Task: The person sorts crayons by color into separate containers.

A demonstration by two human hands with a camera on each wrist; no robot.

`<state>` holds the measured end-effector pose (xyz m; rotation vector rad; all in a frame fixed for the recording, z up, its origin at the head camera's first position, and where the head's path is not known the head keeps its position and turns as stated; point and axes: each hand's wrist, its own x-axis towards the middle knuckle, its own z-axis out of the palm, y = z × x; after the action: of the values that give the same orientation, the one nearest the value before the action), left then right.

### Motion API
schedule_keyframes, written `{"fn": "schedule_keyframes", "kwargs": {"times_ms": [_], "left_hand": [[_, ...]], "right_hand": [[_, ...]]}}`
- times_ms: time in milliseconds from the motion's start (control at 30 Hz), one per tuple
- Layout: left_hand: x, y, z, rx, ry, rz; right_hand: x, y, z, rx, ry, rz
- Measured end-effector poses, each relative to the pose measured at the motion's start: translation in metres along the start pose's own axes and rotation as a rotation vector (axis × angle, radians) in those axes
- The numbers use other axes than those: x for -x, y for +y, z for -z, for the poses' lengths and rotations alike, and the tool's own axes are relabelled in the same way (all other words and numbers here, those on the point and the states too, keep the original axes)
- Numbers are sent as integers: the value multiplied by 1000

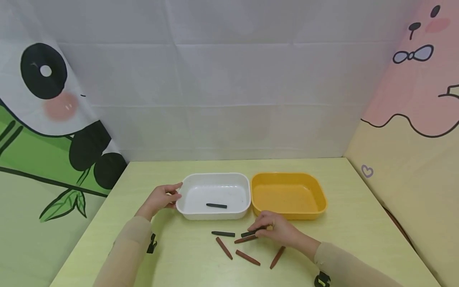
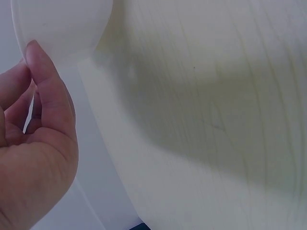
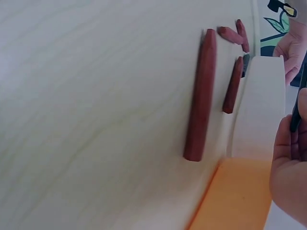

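Observation:
My left hand point(image 1: 163, 200) pinches the left rim of a white tray point(image 1: 215, 216), thumb and fingers at its edge; the same grip shows in the left wrist view. One black crayon point(image 1: 216, 205) lies inside this tray. In front of the yellow tray, my right hand point(image 1: 276, 229) pinches another black crayon point(image 3: 298, 103) between thumb and fingers. Just below it on the table is a reddish-brown crayon point(image 1: 245, 239). A further black crayon point(image 1: 223, 234) lies to the left, and more brown ones point(image 1: 224, 248) are scattered nearer the front.
The yellow tray point(image 1: 288, 216) stands right beside the white one, with nothing inside. Both sit on a pale wood-grain table point(image 1: 172, 255). A white cloth wall point(image 1: 229, 99) rises behind, and printed cartoon panels flank both sides.

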<state>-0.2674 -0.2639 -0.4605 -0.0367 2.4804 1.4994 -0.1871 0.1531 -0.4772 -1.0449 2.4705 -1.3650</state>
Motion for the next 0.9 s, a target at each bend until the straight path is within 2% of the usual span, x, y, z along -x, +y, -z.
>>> {"fn": "schedule_keyframes", "kwargs": {"times_ms": [133, 333, 667, 900], "left_hand": [[0, 0, 0, -7, 3, 5], [0, 0, 0, 0, 2, -3], [0, 0, 0, 8, -2, -11], [-1, -1, 0, 14, 1, -7]], "right_hand": [[-5, -2, 3, 18, 28, 32], [-14, -4, 7, 28, 73, 32], [-35, -4, 14, 44, 129, -46], [-49, -2, 14, 65, 141, -55]]}}
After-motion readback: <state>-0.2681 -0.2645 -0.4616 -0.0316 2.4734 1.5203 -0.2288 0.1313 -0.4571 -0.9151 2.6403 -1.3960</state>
